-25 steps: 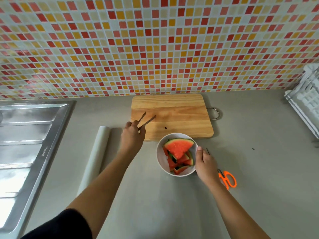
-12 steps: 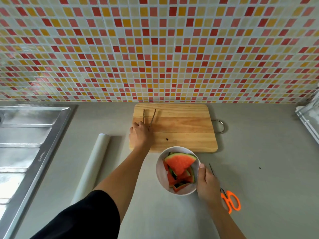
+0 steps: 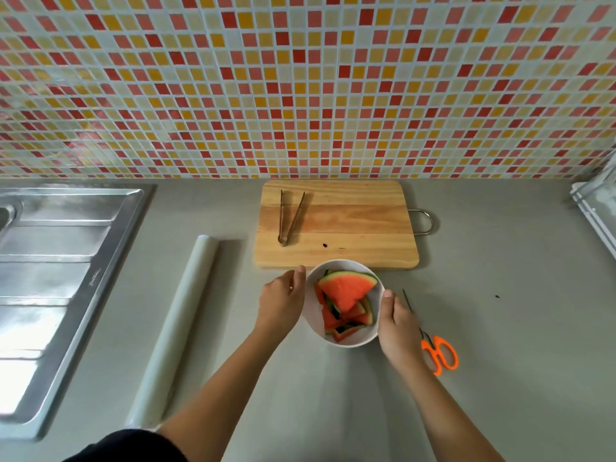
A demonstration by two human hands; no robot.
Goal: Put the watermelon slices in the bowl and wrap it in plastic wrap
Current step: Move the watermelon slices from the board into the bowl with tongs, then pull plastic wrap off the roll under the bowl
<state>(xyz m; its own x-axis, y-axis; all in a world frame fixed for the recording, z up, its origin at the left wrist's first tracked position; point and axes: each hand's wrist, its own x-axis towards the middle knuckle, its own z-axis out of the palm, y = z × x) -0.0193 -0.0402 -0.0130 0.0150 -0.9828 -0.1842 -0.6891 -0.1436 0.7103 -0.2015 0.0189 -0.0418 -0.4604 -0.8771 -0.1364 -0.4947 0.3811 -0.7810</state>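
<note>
A white bowl stands on the grey counter just in front of the cutting board, holding several watermelon slices. My left hand cups the bowl's left side and my right hand cups its right side. A roll of plastic wrap lies lengthwise on the counter to the left of my left arm. Metal tongs lie on the wooden cutting board, apart from both hands.
Orange-handled scissors lie right of my right hand. A steel sink fills the left side. A white rack sits at the far right edge. The tiled wall rises behind the board.
My left hand has let go of the tongs, which now lie on the board, and has moved back to the bowl's left side. My right hand stays on the bowl.
</note>
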